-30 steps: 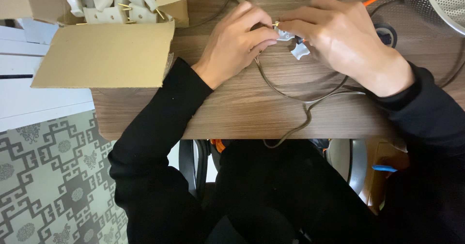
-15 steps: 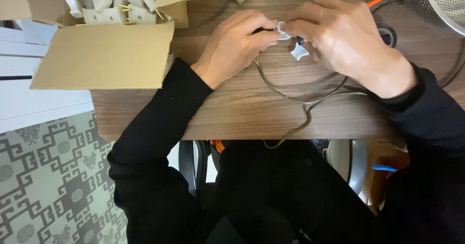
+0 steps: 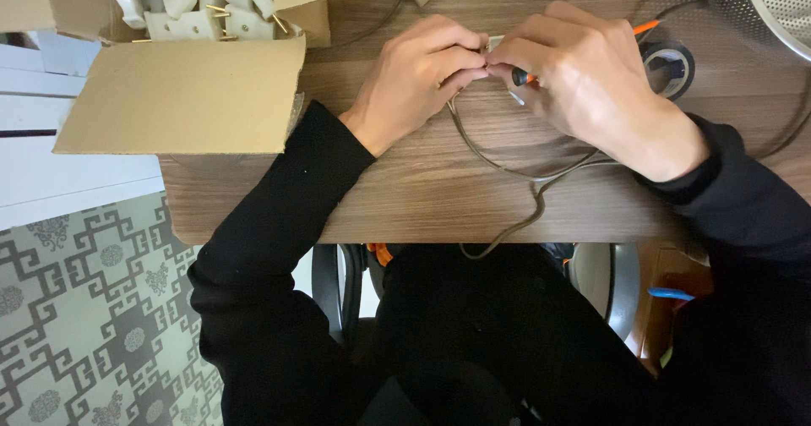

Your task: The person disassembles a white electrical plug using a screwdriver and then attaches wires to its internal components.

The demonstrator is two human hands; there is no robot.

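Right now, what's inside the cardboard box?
The cardboard box holds white plastic plug parts with brass pins. Its flaps cover the rest, so anything deeper is hidden.

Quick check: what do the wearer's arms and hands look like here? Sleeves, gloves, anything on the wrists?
Both arms wear long black sleeves reaching the wrists. The left hand and right hand are bare: no gloves. No rings, watch or wristband show. The sleeves look plain, with no visible markings.
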